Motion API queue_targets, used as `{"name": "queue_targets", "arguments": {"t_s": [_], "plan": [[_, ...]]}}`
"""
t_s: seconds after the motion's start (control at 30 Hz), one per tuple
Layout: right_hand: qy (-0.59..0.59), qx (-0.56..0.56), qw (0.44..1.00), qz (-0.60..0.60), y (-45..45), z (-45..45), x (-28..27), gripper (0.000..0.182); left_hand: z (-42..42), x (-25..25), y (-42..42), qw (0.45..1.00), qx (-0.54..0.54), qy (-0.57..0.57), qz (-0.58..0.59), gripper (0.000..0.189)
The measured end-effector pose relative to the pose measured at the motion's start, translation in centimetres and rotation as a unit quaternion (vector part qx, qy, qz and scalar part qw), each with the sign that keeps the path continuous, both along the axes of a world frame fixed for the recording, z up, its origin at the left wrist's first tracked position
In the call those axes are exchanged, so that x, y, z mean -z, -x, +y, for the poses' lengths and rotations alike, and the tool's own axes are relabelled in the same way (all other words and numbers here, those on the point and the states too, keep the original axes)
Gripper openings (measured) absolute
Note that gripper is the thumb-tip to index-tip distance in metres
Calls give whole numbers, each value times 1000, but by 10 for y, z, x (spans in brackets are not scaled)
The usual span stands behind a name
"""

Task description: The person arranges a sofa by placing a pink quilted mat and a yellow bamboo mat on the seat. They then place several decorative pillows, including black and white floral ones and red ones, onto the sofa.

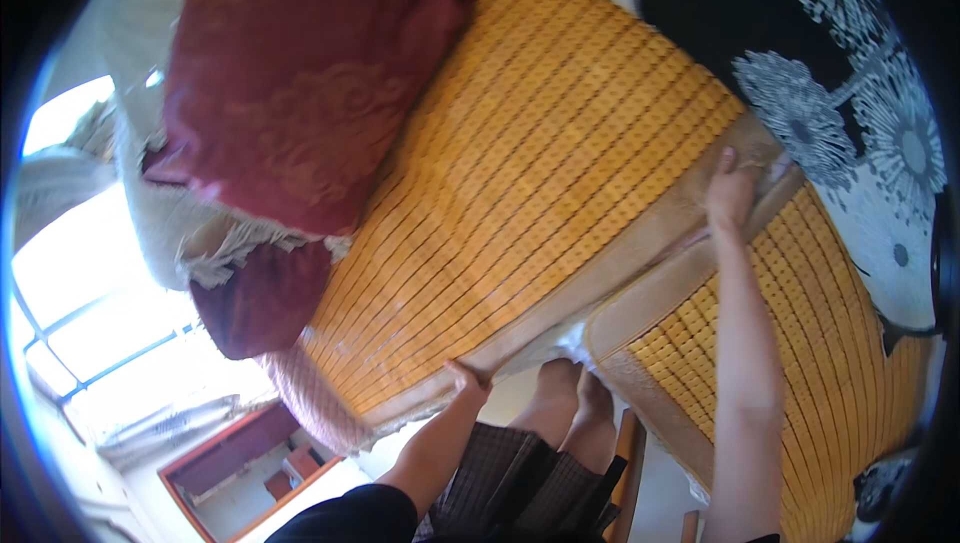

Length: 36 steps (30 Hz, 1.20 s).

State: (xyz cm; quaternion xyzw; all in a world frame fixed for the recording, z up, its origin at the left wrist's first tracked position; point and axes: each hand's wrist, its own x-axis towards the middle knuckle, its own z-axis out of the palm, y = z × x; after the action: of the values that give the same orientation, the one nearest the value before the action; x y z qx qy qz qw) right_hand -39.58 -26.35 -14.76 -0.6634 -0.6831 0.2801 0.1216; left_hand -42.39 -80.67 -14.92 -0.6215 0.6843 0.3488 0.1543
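A large yellow-tan slatted seat mat (pixel 540 160) with a beige fabric border covers the sofa seat before me. My left hand (pixel 471 382) grips its front border, thumb on top and fingers curled out of sight under the edge. Farther right, my right hand (pixel 731 194) holds the same border close to the backrest, its thumb on top and most fingers hidden. Below that hand lies a second seat mat (pixel 675 318) of the same kind, on the right section; the two borders meet there, with a gap widening toward my legs.
A dark red patterned cushion (pixel 300 85) with fringe rests on the large mat's left part. Black-and-white floral fabric (pixel 810 108) lines the right side. A wooden piece of furniture (pixel 626 468) stands beside my legs. Bright windows (pixel 97 318) and a red-framed cabinet (pixel 247 468) are at left.
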Motion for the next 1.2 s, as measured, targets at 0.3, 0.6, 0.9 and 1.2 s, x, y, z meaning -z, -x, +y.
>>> {"name": "queue_targets", "arguments": {"t_s": [0.3, 0.6, 0.9, 1.2], "plan": [[-153, -279, 945, -68, -31, -166, -54, 57, -99, -22, 3, 985, -93, -143, 38, 65], [364, 13, 884, 293, -48, -401, -44, 44, -202, -28, 17, 958, -224, -170, 54, 73], [389, 144, 832, 368, -21, -459, -8, 28, -306, -26, 41, 947, -269, -127, 120, 32], [323, 120, 883, 318, -23, -450, 18, 26, -320, 11, 61, 975, -133, -102, -149, 48]]}}
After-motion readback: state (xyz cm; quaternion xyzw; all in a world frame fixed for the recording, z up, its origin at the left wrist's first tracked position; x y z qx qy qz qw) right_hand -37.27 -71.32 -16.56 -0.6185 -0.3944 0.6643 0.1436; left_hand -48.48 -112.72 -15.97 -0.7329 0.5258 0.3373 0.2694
